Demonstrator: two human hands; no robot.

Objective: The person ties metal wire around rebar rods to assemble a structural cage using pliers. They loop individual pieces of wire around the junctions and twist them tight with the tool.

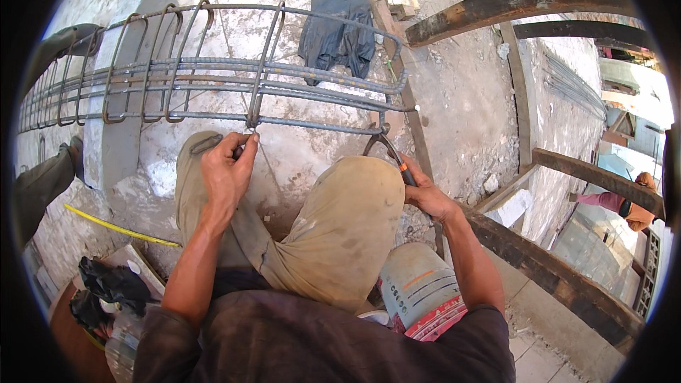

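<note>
My left hand is closed in a pinch, just below a stirrup on the rebar cage. At its fingertips shows a thin bit of tie wire, close to the lower bar. My right hand grips the handles of a pair of pincers, whose jaws stand at the near right corner of the cage. The cage lies across in front of me, its long bars crossed by several bent stirrups. A dark loop of wire rests on my left knee.
A concrete block stands under the cage at left. Dark cloth lies beyond it. Wooden beams jut in at right, and a bucket sits by my right hip. Other people's legs are at left; another person is far right.
</note>
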